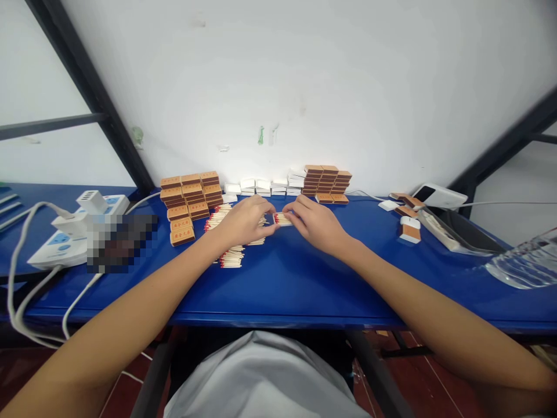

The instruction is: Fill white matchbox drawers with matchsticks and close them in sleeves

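Between my two hands lies a small white matchbox tray [284, 224] with red-tipped matches [282, 218] in it. My left hand [250, 220] holds the tray's left end, thumb in front and fingers behind. At the other end my right hand [314, 223] grips it with bent fingers over the matches. Under and beside my left hand spreads a pile of loose matches [232, 256], partly hidden by the hand and forearm. Behind the hands stands a row of white inner trays [263, 186] along the wall.
Stacked matchboxes [181, 200] rise at the left, with another stack [326, 181] right of centre. A power strip [65, 244] and cables occupy the far left, beside a blurred dark object [126, 241]. Rightward lie loose boxes [409, 232], a white device [439, 196] and a clear plastic bottle [526, 264].
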`<action>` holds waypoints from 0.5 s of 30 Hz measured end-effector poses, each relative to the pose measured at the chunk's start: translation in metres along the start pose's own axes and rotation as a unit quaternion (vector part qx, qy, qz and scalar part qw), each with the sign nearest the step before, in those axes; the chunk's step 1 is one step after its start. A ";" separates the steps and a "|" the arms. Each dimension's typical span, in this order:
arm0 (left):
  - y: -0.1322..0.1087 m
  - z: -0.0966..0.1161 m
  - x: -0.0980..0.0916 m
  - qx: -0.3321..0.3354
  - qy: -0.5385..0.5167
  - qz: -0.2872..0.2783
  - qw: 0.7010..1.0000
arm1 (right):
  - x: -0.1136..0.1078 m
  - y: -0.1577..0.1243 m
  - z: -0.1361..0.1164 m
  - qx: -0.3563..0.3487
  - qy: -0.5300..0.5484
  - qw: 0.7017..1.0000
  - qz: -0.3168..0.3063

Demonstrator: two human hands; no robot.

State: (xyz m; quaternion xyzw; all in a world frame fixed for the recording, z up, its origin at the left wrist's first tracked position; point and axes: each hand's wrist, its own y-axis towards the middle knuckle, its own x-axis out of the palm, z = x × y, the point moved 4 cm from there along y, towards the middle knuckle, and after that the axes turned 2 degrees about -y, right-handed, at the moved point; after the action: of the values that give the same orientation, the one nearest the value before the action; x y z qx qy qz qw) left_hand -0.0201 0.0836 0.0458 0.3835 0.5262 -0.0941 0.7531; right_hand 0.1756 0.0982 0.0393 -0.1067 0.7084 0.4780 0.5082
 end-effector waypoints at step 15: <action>0.002 -0.011 -0.012 -0.036 0.068 0.039 0.996 | 0.040 -0.007 -0.050 -0.109 0.087 0.984 -0.112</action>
State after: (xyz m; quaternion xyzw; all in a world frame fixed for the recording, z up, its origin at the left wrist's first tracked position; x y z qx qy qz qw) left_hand -0.0321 0.0890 0.0552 0.3822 0.5635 -0.0199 0.7321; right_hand 0.1306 0.0688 0.0035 -0.2815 0.6768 0.4814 0.4806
